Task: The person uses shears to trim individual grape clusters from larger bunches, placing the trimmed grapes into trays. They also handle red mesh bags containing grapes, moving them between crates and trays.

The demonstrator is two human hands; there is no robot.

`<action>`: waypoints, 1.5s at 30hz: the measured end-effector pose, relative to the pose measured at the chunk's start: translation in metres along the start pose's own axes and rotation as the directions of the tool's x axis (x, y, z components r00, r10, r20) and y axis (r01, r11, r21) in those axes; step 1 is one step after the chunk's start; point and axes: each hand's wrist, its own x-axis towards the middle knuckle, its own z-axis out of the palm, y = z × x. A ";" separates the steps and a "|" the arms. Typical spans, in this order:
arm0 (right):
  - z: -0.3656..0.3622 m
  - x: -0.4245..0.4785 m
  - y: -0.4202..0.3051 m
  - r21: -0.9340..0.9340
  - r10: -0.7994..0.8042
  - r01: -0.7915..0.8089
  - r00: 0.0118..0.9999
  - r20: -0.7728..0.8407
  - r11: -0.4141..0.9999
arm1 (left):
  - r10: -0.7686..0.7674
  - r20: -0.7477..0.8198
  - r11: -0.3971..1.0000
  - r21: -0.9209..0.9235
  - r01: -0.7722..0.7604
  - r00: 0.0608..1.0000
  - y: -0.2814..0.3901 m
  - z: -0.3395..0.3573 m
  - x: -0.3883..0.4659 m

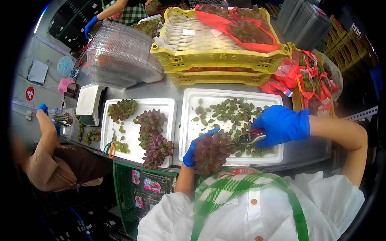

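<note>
My left hand (190, 153), in a blue glove, holds a bunch of dark red grapes (211, 152) above the front edge of a white foam tray (232, 92). Gripped in my gloved right hand (279, 126) is a pair of pruning snips (248, 138) with a red handle part. Its blades reach the right side of the bunch; whether they touch a stem is hidden. Many loose green-red grapes (230, 110) lie scattered in this tray. To the left, a second foam tray (173, 132) carries several grape bunches (150, 123), a few loose grapes and scissors (111, 149) with orange and green handles.
Behind the trays stand stacked yellow crates (220, 61) with red-wrapped grapes, and nested clear plastic containers (120, 54). A weighing scale (89, 102) is at left. Co-workers stand at left (45, 156) and at the back (120, 12). Below the table edge is a green crate (120, 192) of packed boxes.
</note>
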 end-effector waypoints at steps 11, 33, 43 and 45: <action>0.021 -0.008 0.020 0.479 0.203 -0.052 0.942 -0.268 0.876 | 0.061 -0.122 0.997 -0.037 -0.066 0.991 0.009 0.022 -0.009; 0.042 0.066 -0.042 0.510 -0.015 0.480 0.738 -0.674 0.714 | 0.024 0.070 0.772 -0.636 0.026 0.997 0.005 0.045 -0.005; 0.039 0.022 0.003 0.050 -0.074 0.157 0.693 -0.717 0.986 | -0.016 -0.042 0.866 -0.500 -0.007 0.999 -0.004 0.019 -0.022; 0.036 0.017 0.001 0.002 -0.089 0.120 0.742 -0.665 0.993 | 0.002 -0.082 0.957 -0.289 -0.026 0.997 0.017 0.062 -0.017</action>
